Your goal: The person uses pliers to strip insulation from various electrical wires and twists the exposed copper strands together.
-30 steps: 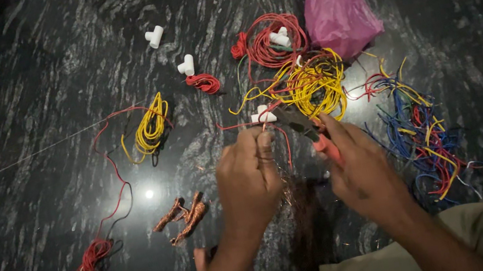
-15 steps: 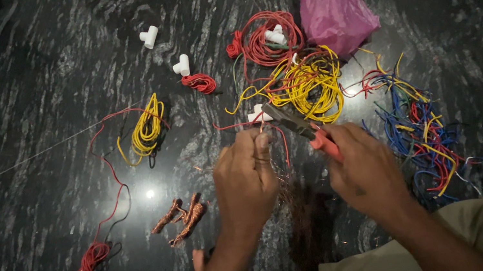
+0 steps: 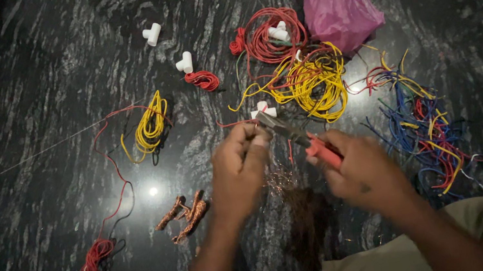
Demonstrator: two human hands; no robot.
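While both hands meet over the dark marble floor, the scene reads as follows.

Left fingers: the fingers [image 3: 254,142] of the left hand [image 3: 236,172] are pinched together on something thin, probably a wire end, too small to make out, right at the tip of the pliers.
Right fingers: the right hand [image 3: 361,168] is wrapped tight around the red handles of the pliers [image 3: 297,138], whose grey metal nose points toward the left fingertips.
Pliers: held above the floor between the two hands, nose touching or just beside the left fingers; whether the nose is shut cannot be told.
Copper strands: a loose fuzz of bare copper strands [image 3: 280,181] lies on the floor just below the hands.
White connector: a small white connector [image 3: 263,111] sits just beyond the pliers' nose.
Yellow tangle: a big yellow wire tangle [image 3: 311,81] lies beyond the hands, with a red wire coil [image 3: 268,39] and a pink plastic bag [image 3: 340,1] farther off toward the far edge.
Mixed wires: a blue, red and yellow bundle [image 3: 424,131] spreads beside the right hand.
Left side: twisted copper pieces [image 3: 186,213], a small yellow coil [image 3: 152,127] and a long red wire [image 3: 97,267] lie well apart from the left hand.
Floor: black marble floor [image 3: 19,94] with pale veins.
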